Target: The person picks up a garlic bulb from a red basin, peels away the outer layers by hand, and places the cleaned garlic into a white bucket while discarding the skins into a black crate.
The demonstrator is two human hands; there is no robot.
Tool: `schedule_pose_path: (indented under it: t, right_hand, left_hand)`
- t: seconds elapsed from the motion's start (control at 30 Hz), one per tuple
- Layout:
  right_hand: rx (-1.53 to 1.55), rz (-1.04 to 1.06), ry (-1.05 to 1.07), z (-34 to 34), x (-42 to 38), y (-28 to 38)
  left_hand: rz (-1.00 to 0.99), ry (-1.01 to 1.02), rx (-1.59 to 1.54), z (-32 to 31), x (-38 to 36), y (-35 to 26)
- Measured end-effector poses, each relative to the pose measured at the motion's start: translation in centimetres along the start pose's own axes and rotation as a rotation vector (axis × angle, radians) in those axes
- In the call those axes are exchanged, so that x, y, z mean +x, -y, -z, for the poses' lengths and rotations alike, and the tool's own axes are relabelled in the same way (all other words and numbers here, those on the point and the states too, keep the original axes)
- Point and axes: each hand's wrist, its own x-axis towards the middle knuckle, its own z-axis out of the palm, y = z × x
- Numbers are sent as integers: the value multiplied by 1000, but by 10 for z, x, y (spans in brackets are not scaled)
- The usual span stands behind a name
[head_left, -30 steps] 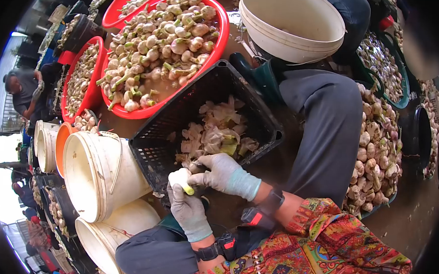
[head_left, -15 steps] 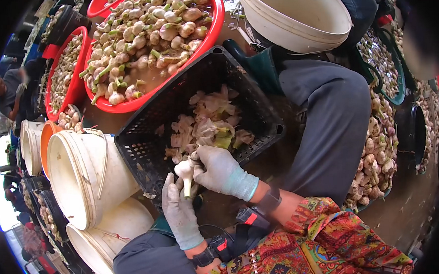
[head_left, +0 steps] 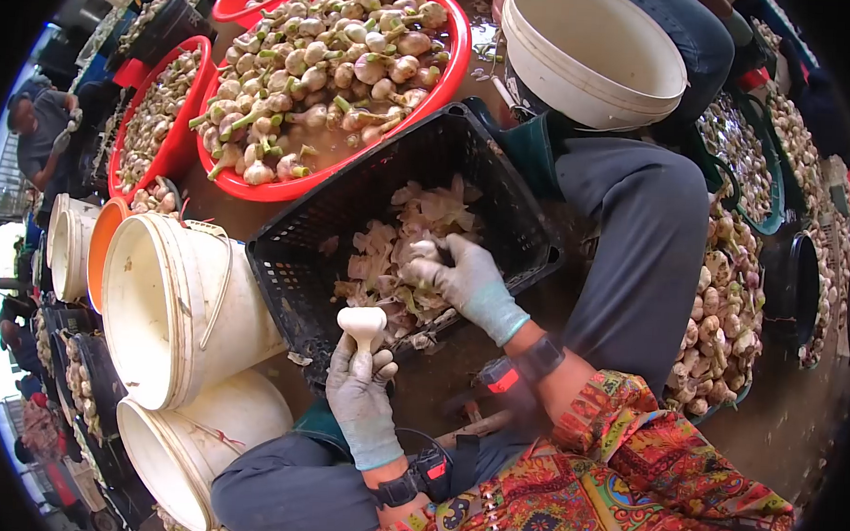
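My left hand [head_left: 361, 392], in a grey-white work glove, is closed around the stem of a smooth white garlic bulb [head_left: 362, 322]. The bulb points upward, just outside the near corner of a black plastic crate [head_left: 297, 230]. Over the crate is my gloved right hand [head_left: 465, 279], its fingers loosely bent and apart, with no garlic visible in it. Papery garlic skins [head_left: 398, 235] lie heaped below and beside that hand. Some of its fingertips blend with the pale skins behind them.
A red tub [head_left: 459, 70] of garlic in brownish water stands beyond the crate. White buckets [head_left: 240, 304] lean at the left. Another white bucket [head_left: 679, 87] stands at the top, near another person's leg. Unpeeled garlic [head_left: 720, 329] is piled right of my knee [head_left: 638, 229].
My right hand has left the bulb and moved right and up over the skins. My left hand has raised the bulb, now turned head-up and stripped smoother. The view has shifted slightly.
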Motion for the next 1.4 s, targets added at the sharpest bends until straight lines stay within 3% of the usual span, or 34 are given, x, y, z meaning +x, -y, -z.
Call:
schedule_pose_path:
  t: [0.03, 0.07, 0.1, 0.23, 0.3, 0.37, 0.43, 0.57, 0.7, 0.77, 0.83, 0.9, 0.97, 1.03, 1.1, 1.13, 1.17, 1.23, 1.27, 1.4]
  right_hand:
    - [78, 90, 116, -2, -9, 1]
    - [323, -9, 265, -6, -16, 3]
    - [296, 28, 357, -9, -18, 6]
    - [460, -47, 472, -11, -25, 39]
    - [545, 117, 460, -18, -30, 39]
    - [208, 83, 367, -16, -23, 36]
    - [70, 152, 123, -25, -13, 9]
    - [113, 169, 164, -22, -4, -11]
    - [223, -15, 296, -16, -1, -20]
    - [291, 44, 335, -18, 8, -37]
    - [415, 67, 404, -19, 27, -66]
    - [465, -48, 451, -16, 40, -75]
    - [462, -184, 440, -19, 51, -78]
    - [304, -14, 398, -22, 18, -34]
    - [127, 201, 282, -22, -4, -1]
    - [45, 263, 279, -18, -14, 22]
    - [5, 304, 233, -15, -15, 23]
    - [40, 179, 199, -16, -11, 16]
    - [23, 143, 98, -5, -2, 12]
    - [46, -10, 149, -2, 3, 6]
  left_hand:
    - [-10, 0, -4, 0, -1, -1]
    - [-8, 39, -109, 0, -1, -1]
    - [-6, 75, -211, 0, -1, 0]
    - [-8, 149, -356, 0, 3, 3]
    - [25, 169, -368, 0, 4, 3]
    - [64, 264, -454, 2, 9, 9]
    - [101, 277, -577, -1, 6, 8]
    - [10, 165, -824, -4, -8, -11]
    - [-226, 66, -974, 12, -30, -50]
    - [-364, -55, -954, 26, -42, -87]
    - [-585, -51, -953, 62, -41, -126]
    - [-904, 2, -1132, 88, -40, -175]
    - [-1008, -94, -1116, 89, -41, -198]
    - [-1051, 66, -807, 63, -26, -205]
    - [-847, -175, -695, 24, 2, -201]
    - [-864, -225, -523, 14, 26, -190]
    - [-767, -77, -417, 5, 38, -179]
    - [-591, -89, -175, -28, 65, -171]
    - [-415, 11, 148, -53, 107, -167]
    - [-125, 138, 596, -108, 203, -153]
